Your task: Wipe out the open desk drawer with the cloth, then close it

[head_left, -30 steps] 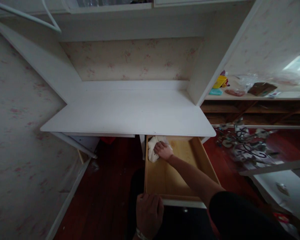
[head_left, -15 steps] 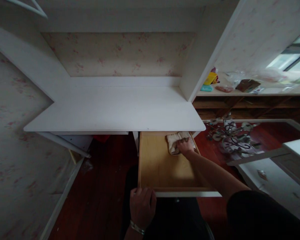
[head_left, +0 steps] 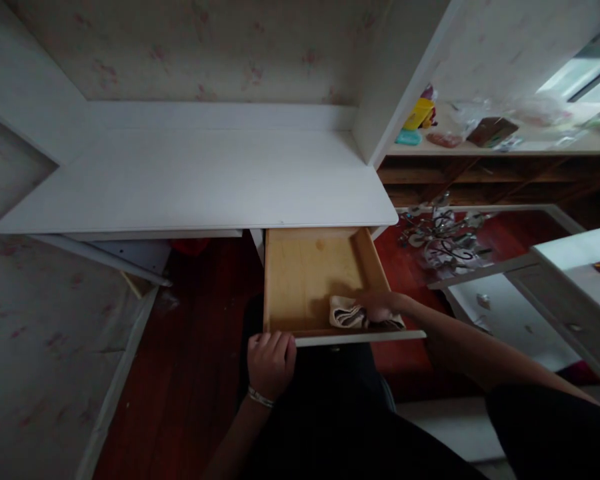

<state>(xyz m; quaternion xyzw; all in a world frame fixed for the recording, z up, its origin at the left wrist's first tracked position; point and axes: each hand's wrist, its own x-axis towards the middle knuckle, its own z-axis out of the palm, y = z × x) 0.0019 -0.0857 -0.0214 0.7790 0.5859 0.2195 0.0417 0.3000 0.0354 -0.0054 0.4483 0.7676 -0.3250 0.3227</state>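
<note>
A wooden drawer (head_left: 300, 280) is pulled out from under a white desk (head_left: 220, 180). My right hand (head_left: 379, 307) presses a folded cream cloth with dark stripes (head_left: 347, 313) onto the drawer bottom, close to the inside of its front panel at the right. Its fingers are partly hidden against the cloth. My left hand (head_left: 271, 363), with a bracelet at the wrist, is closed over the front left corner of the drawer; the fingertips are curled over the edge.
A chandelier (head_left: 445, 240) lies on the red wooden floor to the right. Beyond it a low shelf (head_left: 480, 155) bears a yellow object, plastic bags and a brown box (head_left: 493, 131). White drawer furniture (head_left: 520, 293) stands at the right, and patterned wallpaper (head_left: 35, 320) lines the left wall.
My right hand has brought the cloth from the drawer's back right toward its front panel. My left hand stays on the front corner. The view has tilted down.
</note>
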